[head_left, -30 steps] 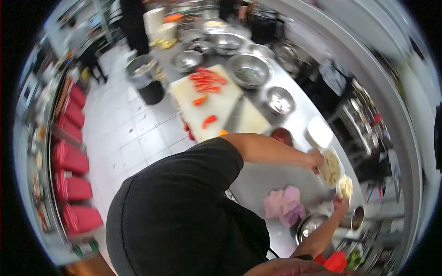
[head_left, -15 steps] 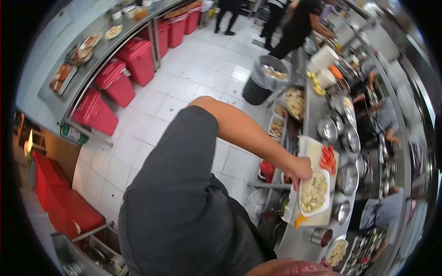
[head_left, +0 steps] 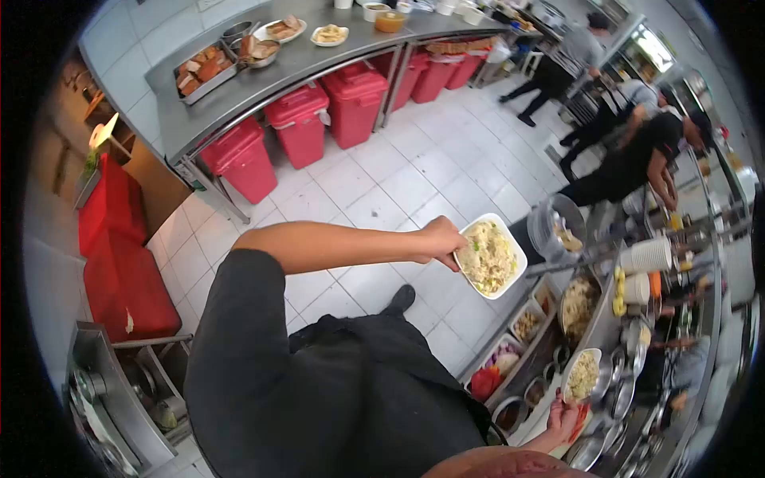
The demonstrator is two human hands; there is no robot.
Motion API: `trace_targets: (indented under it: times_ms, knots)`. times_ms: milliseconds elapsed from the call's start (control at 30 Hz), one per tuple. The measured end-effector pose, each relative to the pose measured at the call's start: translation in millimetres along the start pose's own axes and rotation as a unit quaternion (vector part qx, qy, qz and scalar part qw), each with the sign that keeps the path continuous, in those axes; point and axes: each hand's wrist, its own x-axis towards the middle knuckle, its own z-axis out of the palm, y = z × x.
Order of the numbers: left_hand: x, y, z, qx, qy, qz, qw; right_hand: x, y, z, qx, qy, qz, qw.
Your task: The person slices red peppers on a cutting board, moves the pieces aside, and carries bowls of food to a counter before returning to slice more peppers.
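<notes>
My left hand (head_left: 440, 241) grips the near edge of a white square dish (head_left: 518, 279). The dish holds fried rice (head_left: 486, 253) with green bits and hangs over the tiled floor. At the lower right, my right hand (head_left: 561, 417) has hold of a second, smaller white dish (head_left: 566, 385), also filled with rice (head_left: 583, 373). This second dish is above the prep counter, near several metal bowls. Red strips (head_left: 581, 417) lie close to my right hand on the counter, partly covered by it.
A steel counter (head_left: 295, 76) along the wall carries a tray of cooked meat (head_left: 209, 73) and bowls, with red bins (head_left: 299, 127) under it. A lined trash bin (head_left: 562, 231) stands beside the prep line. Several people (head_left: 629, 163) work at the far right. A red box (head_left: 127, 279) is at left.
My left hand has lifted its rice dish off the cutting board and carried it out over the floor. My right hand has come into view with the second dish. The camera view has turned left.
</notes>
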Motion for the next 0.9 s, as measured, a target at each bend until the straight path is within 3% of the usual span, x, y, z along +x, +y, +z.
trace_targets:
  times_ms: [233,433,533,667,767,900]
  knots:
    - [45.1,67.6,-139.1,-0.118,0.171,0.057,0.977,213.2,26.7,222.1,-0.072,-0.157,0.037,0.984]
    - [35.1,124.1,-261.1,-0.171,0.343,0.145,0.912,334.7,46.2,485.6,-0.115,-0.269,0.035,0.956]
    - [23.6,147.0,-322.0,-0.206,0.401,0.179,0.874,353.0,59.4,617.8,-0.147,-0.338,0.077,0.926]
    - [18.2,176.4,-412.2,-0.243,0.462,0.200,0.829,378.0,117.2,772.9,-0.189,-0.363,0.056,0.911]
    - [20.8,205.2,-469.5,-0.235,0.477,0.204,0.822,379.5,158.3,851.0,-0.201,-0.410,0.091,0.885]
    - [38.9,259.2,-553.1,-0.233,0.457,0.216,0.831,358.1,220.1,950.0,-0.194,-0.403,0.121,0.886]
